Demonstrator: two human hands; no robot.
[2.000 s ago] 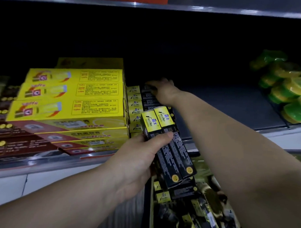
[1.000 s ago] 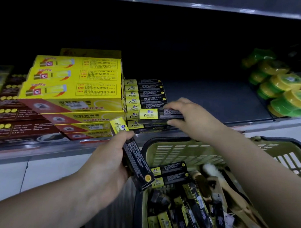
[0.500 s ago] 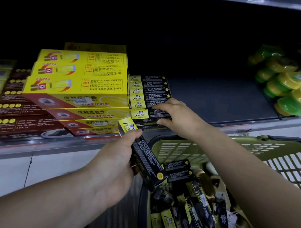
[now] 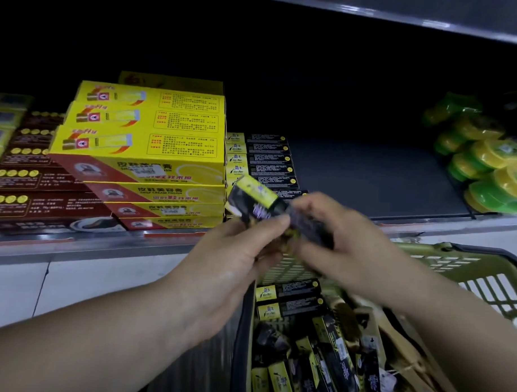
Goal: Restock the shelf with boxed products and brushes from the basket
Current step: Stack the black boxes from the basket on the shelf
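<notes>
Gripping one blurred black-and-yellow box [image 4: 255,197] between them, the left hand [image 4: 228,262] and right hand [image 4: 340,248] curl their fingers round it, above the basket [image 4: 483,280] and just before the shelf [image 4: 369,176].

Before me the shelf [image 4: 369,176] carries stacked yellow boxes [image 4: 142,145]. Black-and-yellow boxes [image 4: 261,160] touch their right side, dark red boxes [image 4: 32,185] lie at their left, and green round packs [image 4: 486,171] sit well apart to the right.

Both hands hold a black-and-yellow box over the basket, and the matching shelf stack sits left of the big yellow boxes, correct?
No: in the head view the matching stack sits right of the big yellow boxes. The left hand and right hand do hold the box over the basket.
</notes>
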